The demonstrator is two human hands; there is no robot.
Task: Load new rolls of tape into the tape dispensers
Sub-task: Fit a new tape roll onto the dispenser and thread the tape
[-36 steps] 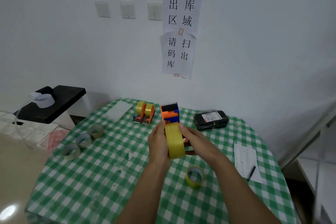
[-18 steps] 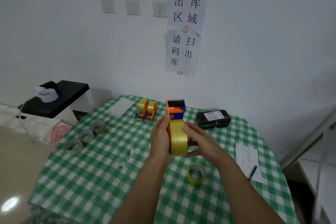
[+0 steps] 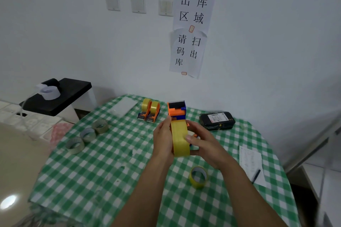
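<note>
An orange and blue tape dispenser [image 3: 176, 110] is held above the green checked table [image 3: 103, 171], with a yellow tape roll [image 3: 180, 139] seated in it, edge-on to me. My left hand [image 3: 163, 138] lies flat against the roll's left side. My right hand [image 3: 202, 143] grips the roll and dispenser from the right, thumb on the roll's face. Two loaded orange dispensers [image 3: 149, 109] stand at the back of the table. A thin, nearly empty yellow roll [image 3: 198, 177] stands on the cloth below my right wrist.
Three used tape cores [image 3: 86, 135] lie at the table's left. A black wrapped parcel [image 3: 216, 120] sits at the back right, and a paper sheet with a pen [image 3: 255, 176] at the right edge. A black-topped stand [image 3: 60, 96] is to the left.
The view has tilted down and shifted slightly. My hands and the dispenser have sunk a little toward the table, and my right thumb has slid onto the roll's face.
</note>
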